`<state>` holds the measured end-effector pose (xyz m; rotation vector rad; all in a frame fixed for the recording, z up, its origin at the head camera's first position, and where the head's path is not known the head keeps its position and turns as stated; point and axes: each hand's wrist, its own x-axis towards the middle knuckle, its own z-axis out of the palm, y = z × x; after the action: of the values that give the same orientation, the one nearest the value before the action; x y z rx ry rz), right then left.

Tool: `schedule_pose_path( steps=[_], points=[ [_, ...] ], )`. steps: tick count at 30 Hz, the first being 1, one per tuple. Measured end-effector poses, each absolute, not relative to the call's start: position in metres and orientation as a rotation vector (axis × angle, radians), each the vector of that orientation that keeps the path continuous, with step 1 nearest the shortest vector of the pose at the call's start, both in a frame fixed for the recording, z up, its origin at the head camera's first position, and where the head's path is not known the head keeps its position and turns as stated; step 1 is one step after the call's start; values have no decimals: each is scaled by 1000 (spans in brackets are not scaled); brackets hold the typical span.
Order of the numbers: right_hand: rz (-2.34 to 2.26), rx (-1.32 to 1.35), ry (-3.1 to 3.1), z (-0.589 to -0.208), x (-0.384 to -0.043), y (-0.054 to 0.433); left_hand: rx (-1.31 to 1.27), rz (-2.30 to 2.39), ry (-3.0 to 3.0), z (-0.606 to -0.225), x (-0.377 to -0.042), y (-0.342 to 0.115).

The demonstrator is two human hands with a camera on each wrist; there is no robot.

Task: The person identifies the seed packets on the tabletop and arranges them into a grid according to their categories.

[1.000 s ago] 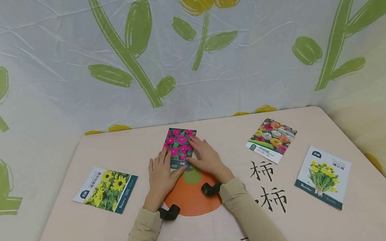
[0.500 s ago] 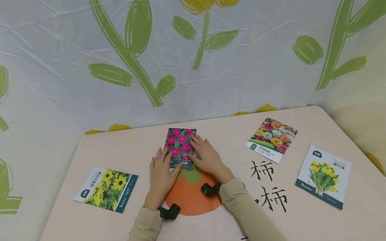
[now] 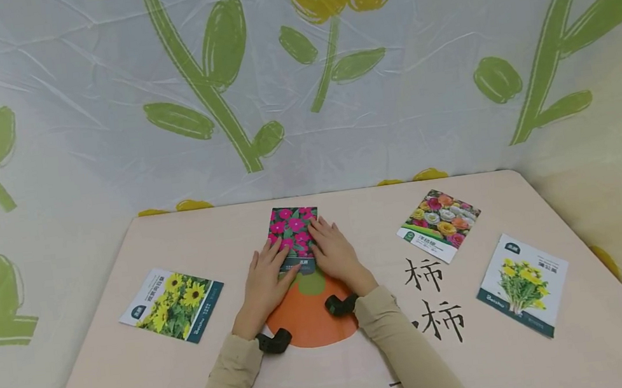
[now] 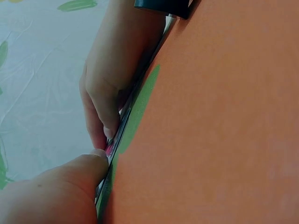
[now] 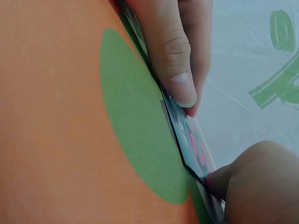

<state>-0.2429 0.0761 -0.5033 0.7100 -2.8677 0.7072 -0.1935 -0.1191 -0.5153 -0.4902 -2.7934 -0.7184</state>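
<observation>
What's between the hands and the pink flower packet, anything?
Nothing visible: the left hand and right hand both touch the pink flower packet. The sunflower packet lies apart to the left; the mixed-colour packet and yellow-flower packet lie apart to the right.

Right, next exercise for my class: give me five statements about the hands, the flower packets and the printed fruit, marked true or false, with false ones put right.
1. The left hand and right hand both touch the pink-flower packet. True.
2. The sunflower packet lies right of both hands. False: the sunflower packet lies to their left.
3. The mixed-colour flower packet lies farther back than the yellow-flowered greens packet. True.
4. The printed fruit is blue. False: the printed fruit is orange.
5. The sleeves are beige. True.
</observation>
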Motion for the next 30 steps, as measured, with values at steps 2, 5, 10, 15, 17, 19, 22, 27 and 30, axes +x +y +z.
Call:
schedule_pose_path(
  steps=[2,5,10,15,17,19,22,27,30],
  points=[
    [707,704,-2872,-503,-243,76,-502,-727,-2779,-515,-193,-119],
    [722,696,-2873,-503,-243,76,-517,-722,-2758,-514,-192,-119],
    [748,683,-2859,-505,-244,76,-533,-693,-2729,-515,-192,-119],
    [772,673,-2838,-505,-244,76,-543,-697,-2729,-516,-192,-119],
    [775,671,-2841,-505,-244,76,-543,-707,-2733,-516,-192,-119],
    [776,671,-2839,-505,-244,76,-546,-711,-2736,-516,-192,-119],
    [771,670,-2835,-505,-244,76,-547,-716,-2739,-516,-192,-118],
    [770,664,-2829,-505,-245,76,-548,-736,-2754,-517,-193,-118],
    [772,659,-2829,-505,-245,76,-551,-750,-2761,-517,-193,-118]
  ],
)
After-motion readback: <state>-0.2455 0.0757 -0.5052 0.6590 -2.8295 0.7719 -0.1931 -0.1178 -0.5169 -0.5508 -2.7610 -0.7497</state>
